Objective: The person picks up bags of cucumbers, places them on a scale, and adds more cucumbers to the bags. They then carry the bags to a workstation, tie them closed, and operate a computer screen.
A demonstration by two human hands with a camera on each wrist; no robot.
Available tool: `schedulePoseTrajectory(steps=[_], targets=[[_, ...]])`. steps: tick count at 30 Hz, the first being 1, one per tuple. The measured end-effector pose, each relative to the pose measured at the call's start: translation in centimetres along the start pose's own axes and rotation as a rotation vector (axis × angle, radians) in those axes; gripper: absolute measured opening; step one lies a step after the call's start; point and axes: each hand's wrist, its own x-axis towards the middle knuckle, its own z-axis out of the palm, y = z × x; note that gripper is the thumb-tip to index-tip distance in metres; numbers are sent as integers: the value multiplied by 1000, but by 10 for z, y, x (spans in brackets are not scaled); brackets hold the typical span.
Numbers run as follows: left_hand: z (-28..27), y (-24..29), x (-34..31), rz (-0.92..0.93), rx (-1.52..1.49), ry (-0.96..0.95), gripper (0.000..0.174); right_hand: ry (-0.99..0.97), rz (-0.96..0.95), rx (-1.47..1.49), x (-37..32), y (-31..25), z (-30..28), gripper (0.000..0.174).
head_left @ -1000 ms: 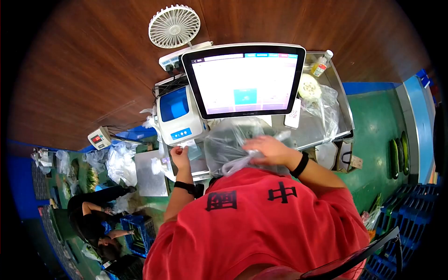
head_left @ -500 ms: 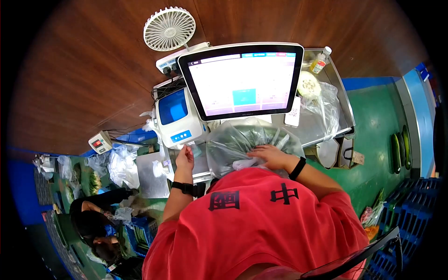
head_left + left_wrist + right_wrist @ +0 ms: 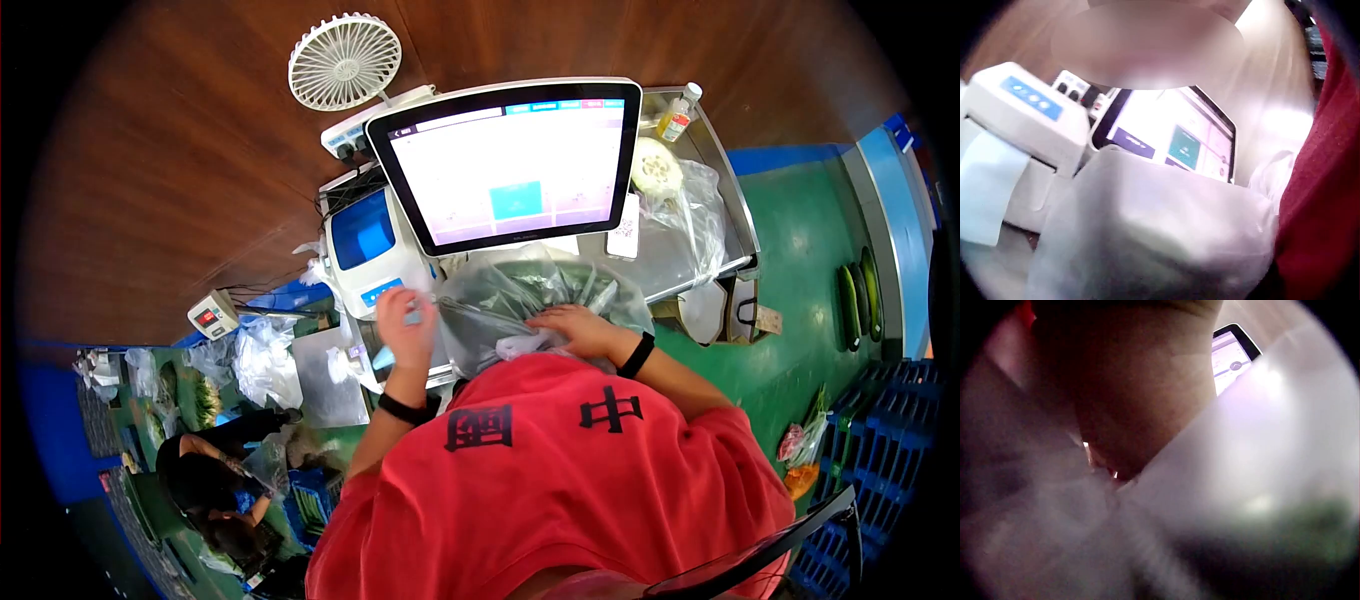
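Observation:
My left hand [image 3: 407, 328] is raised at the front right corner of the white label printer [image 3: 368, 250], fingers bent, pinching a small pale piece that looks like a label. A paper strip [image 3: 991, 187] hangs from the printer slot in the left wrist view. Beside that hand, a clear plastic bag [image 3: 500, 300] with green produce inside lies below the screen [image 3: 510, 170], against the red shirt. My right hand [image 3: 582, 332] rests on the bag's near right part, fingers pointing left. In the right wrist view, the hand [image 3: 1141, 387] hides most of its contact with the bag [image 3: 1272, 450].
Behind the printer are a power strip [image 3: 375, 120] and a white fan [image 3: 345, 62]. At right on the metal counter lie a cut pale gourd [image 3: 657, 168], a QR card [image 3: 624, 228] and a bottle [image 3: 679, 112]. A person [image 3: 205, 480] bends over crates at lower left.
My left hand has lifted from the printer's slot and moved slightly right with the small pale piece. My right hand shifted over the bag earlier and now stays on it.

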Motion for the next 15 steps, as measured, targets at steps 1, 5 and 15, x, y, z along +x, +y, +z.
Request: schedulePoseTrajectory(steps=[1, 5, 15], targets=[[7, 20, 13, 196, 29, -97, 16, 13, -19, -14, 1, 1, 1, 58], [55, 24, 17, 436, 105, -431, 18, -10, -51, 29, 5, 1, -1, 58], [52, -32, -30, 576, 218, -1243, 42, 372, 115, -368, -10, -36, -4, 49]])
